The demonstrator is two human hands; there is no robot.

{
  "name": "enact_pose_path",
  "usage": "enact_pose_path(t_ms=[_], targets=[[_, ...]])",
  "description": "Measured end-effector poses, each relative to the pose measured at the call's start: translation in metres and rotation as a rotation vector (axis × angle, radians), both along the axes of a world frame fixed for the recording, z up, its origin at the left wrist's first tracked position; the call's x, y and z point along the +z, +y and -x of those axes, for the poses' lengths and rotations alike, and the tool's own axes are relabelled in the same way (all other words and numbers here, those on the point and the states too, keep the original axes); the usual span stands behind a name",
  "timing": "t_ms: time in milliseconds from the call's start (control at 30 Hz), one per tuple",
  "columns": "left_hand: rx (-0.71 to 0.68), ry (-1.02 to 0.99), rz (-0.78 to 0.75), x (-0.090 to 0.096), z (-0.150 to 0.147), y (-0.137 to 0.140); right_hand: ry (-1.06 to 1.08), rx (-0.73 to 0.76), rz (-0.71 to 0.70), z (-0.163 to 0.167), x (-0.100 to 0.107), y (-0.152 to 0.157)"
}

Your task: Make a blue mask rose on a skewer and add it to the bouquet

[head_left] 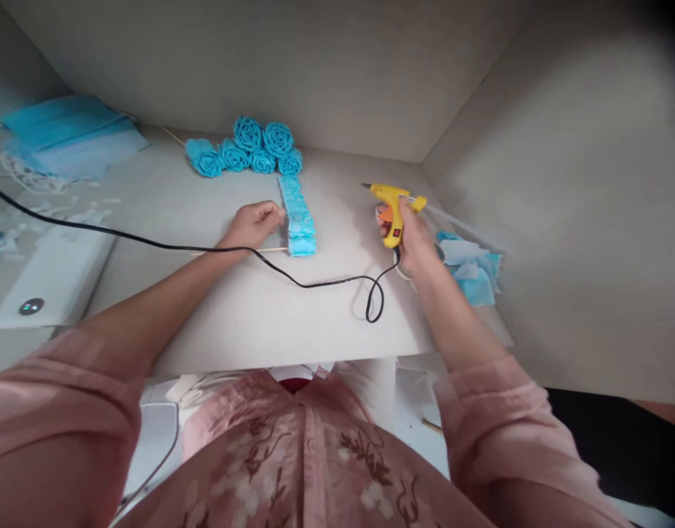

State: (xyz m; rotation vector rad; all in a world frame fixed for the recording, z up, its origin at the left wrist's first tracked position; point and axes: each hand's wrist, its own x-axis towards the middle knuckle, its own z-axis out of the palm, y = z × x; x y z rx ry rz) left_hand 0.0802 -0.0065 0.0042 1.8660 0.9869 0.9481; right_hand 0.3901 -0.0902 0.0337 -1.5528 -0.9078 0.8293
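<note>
My right hand (417,238) is wrapped round the handle of a yellow hot glue gun (393,196). Its nozzle points left, and a clear glue stick sticks out of the back. A crinkled strip of light blue fabric (296,202) lies lengthwise on the table, with a thin wooden stick (274,250) at its near end. At the strip's left edge, my left hand (256,222) is closed, its fingertips pinching that edge. Above the strip, several rolled blue fabric roses (248,133) are piled against the back panel.
A black cord (166,243) runs from the glue gun across my left forearm. Blue face masks (73,136) lie at back left, near white scraps and a white power bank (56,271). Cut blue pieces (475,279) and a tape roll (402,265) lie by my right arm. Panels enclose the table.
</note>
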Motion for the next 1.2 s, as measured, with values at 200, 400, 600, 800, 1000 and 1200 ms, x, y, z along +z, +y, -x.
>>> enact_pose_path(t_ms=[200,400,600,800,1000,1200], targets=[[0.052,0.001,-0.063,0.007,0.001,-0.002,0.215,-0.037,0.081,0.001,0.013,0.033],[0.017,0.042,-0.077,0.011,0.005,0.004,0.092,-0.019,0.107,0.009,0.006,0.032],[-0.070,0.015,-0.092,0.008,0.003,0.005,-0.642,-0.008,-0.176,0.023,-0.003,-0.015],[-0.069,-0.017,-0.011,0.009,0.003,0.001,-0.719,0.282,-0.132,0.068,0.002,-0.016],[-0.061,-0.111,0.017,0.018,0.004,-0.001,-0.791,0.392,-0.179,0.094,0.008,-0.002],[-0.039,-0.123,-0.006,0.015,0.001,-0.002,-0.945,0.511,-0.197,0.127,0.025,0.016]])
